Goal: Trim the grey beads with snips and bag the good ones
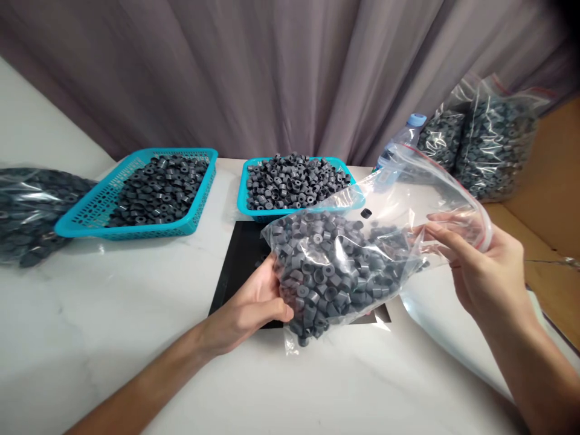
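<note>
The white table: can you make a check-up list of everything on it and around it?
Surface: white table, black mat partly under the bag.
Job's things: clear bag of gray pieces; left basket and middle basket, both blue, with similar pieces.
Clutter: one stray piece, a bottle.
Hands: left hand holds the bag's lower end; right hand holds it near its mouth.
Cables: thin strand far right, unclear what.
Surroundings: curtain, filled bags, cardboard.

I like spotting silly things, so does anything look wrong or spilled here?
One gray piece sits all alone, by the middle basket's right corner. It seems to be on the table behind the held bag, so maybe it spilled.
</note>
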The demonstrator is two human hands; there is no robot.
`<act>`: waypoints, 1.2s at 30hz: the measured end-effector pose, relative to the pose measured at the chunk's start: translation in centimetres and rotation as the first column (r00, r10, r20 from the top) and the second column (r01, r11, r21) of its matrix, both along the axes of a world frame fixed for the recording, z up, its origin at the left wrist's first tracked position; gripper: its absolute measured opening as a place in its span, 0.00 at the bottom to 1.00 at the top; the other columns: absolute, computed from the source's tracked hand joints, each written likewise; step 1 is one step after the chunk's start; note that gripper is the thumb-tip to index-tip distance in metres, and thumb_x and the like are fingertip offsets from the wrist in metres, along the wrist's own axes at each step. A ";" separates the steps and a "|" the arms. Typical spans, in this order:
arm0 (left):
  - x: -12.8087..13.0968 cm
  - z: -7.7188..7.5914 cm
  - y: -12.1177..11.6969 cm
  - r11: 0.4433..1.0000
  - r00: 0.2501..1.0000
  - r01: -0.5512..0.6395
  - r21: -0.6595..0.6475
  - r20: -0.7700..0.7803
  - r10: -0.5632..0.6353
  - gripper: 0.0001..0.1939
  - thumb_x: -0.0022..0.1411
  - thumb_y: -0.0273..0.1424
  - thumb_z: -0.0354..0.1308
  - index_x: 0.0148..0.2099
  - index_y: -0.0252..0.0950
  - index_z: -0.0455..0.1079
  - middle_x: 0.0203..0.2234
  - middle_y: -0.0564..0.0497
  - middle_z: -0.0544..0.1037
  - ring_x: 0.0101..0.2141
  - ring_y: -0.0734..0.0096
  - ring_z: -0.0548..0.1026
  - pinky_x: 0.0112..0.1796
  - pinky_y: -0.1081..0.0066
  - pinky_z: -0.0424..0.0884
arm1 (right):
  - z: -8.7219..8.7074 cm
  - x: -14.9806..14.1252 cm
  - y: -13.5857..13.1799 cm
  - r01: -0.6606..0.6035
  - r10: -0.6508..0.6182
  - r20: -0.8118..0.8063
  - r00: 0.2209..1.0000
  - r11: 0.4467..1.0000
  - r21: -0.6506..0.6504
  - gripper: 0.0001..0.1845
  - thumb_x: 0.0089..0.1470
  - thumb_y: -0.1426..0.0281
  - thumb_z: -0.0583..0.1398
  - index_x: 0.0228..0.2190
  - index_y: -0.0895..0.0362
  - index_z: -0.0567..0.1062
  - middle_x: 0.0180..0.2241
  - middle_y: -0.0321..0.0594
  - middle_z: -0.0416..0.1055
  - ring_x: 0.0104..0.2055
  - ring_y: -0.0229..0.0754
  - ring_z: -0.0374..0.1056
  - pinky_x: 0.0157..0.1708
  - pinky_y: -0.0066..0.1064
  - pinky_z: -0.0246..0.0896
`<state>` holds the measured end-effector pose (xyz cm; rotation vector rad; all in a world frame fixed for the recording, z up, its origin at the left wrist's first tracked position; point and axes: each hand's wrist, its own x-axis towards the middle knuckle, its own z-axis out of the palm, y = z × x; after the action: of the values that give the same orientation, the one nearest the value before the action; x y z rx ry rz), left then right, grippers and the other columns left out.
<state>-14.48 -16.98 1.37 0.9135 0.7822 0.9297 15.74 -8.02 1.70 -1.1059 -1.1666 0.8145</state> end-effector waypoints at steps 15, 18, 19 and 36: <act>-0.1 0.2 -0.6 0.998 0.998 0.055 0.014 0.034 -0.056 0.41 0.51 0.20 0.58 0.66 0.48 0.54 0.46 0.50 0.71 0.38 0.69 0.70 0.36 0.71 0.66 | -0.4 0.2 0.0 0.049 -0.049 0.010 0.999 0.999 -0.017 0.17 0.39 0.67 0.74 0.33 0.60 0.80 0.27 0.43 0.77 0.27 0.47 0.76 0.26 0.34 0.70; -0.1 0.1 -0.7 0.991 0.991 0.103 0.082 0.080 -0.109 0.40 0.55 0.23 0.60 0.67 0.49 0.52 0.50 0.48 0.70 0.41 0.68 0.72 0.40 0.68 0.68 | -0.5 0.2 0.0 0.042 -0.042 0.008 0.999 0.999 -0.005 0.17 0.39 0.67 0.74 0.33 0.59 0.80 0.27 0.42 0.77 0.27 0.46 0.76 0.26 0.34 0.70; -0.1 0.1 -0.7 0.986 0.987 0.115 0.118 0.098 -0.127 0.41 0.56 0.23 0.61 0.68 0.49 0.51 0.53 0.47 0.68 0.44 0.66 0.72 0.43 0.67 0.68 | -0.5 0.1 0.0 0.038 -0.038 0.008 0.999 0.999 0.000 0.17 0.39 0.66 0.74 0.33 0.59 0.80 0.27 0.41 0.77 0.27 0.46 0.76 0.26 0.34 0.70; 0.9 0.3 -1.3 0.971 0.979 0.172 0.168 0.081 -0.187 0.52 0.59 0.17 0.60 0.72 0.51 0.32 0.67 0.41 0.52 0.67 0.53 0.54 0.59 0.57 0.63 | -0.2 -0.2 0.0 0.020 -0.019 -0.018 1.000 0.998 0.054 0.15 0.38 0.69 0.74 0.31 0.60 0.80 0.28 0.40 0.77 0.27 0.42 0.75 0.24 0.30 0.70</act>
<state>-13.56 -18.31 1.67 1.0537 0.5384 0.8779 15.54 -8.01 1.49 -1.0623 -1.1557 0.7721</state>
